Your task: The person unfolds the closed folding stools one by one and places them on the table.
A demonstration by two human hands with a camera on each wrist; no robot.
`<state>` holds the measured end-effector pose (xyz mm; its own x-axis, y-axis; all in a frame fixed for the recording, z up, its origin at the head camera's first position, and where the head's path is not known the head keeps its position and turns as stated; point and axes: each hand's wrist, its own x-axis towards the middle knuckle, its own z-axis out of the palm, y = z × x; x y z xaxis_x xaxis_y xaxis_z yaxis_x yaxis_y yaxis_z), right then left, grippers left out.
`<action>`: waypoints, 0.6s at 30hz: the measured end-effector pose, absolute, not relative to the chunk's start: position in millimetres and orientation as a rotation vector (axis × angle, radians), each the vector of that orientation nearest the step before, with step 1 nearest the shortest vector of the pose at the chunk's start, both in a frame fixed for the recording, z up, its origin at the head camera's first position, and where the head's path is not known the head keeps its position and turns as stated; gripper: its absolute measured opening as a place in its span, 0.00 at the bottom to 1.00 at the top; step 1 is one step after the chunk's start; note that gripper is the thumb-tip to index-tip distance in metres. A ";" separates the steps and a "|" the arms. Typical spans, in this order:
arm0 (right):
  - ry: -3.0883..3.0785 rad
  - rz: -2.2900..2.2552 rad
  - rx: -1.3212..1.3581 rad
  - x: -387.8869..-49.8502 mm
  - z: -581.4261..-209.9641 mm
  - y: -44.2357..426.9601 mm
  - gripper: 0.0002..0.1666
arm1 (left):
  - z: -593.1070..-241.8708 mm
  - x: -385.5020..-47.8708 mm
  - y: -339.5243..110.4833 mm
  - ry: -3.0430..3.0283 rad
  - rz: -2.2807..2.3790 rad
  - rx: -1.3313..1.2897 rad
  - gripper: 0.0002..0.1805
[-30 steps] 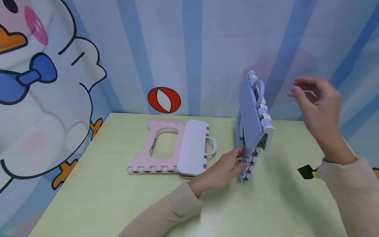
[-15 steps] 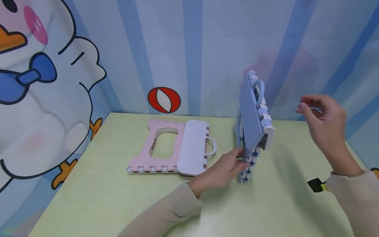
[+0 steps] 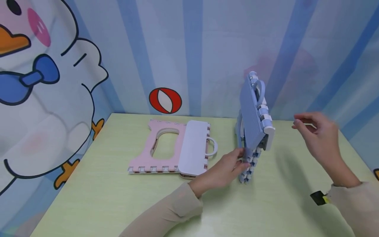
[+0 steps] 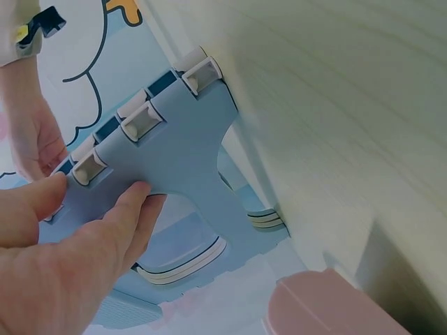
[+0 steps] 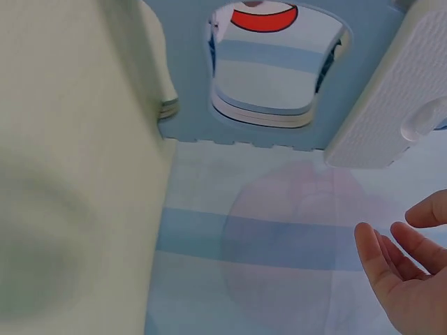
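Note:
A blue folding stool stands upright on its edge, folded nearly flat, with a loop handle on its upper right side. My left hand grips its near hinged edge between thumb and fingers; the left wrist view shows the fingertips on the blue panel beside the cut-out. To the right of the stool, my right hand hangs in the air, fingers loosely curved and holding nothing. In the right wrist view, a gap separates that hand from the stool's white panel.
Left of the blue stool, a pink folding stool with a white top panel and handle lies flat on the pale green table. A cartoon-printed cloth rises behind the table's far edge.
My right hand has moved down beside the blue stool, drifting right and then slightly back left. The left hand and both stools keep their places; the head view shifts slightly.

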<state>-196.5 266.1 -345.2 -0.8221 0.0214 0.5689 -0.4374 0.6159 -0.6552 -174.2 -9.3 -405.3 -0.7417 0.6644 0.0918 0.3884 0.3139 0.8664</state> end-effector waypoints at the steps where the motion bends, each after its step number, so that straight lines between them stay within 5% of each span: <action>1: -2.321 1.125 0.324 -195.1 -347.8 266.1 0.15 | -405.2 -174.3 -9.0 2.305 1.395 0.954 0.29; 18: -2.559 1.247 0.538 -185.9 -383.4 258.5 0.16 | -408.1 -177.2 -7.9 2.302 1.416 0.958 0.28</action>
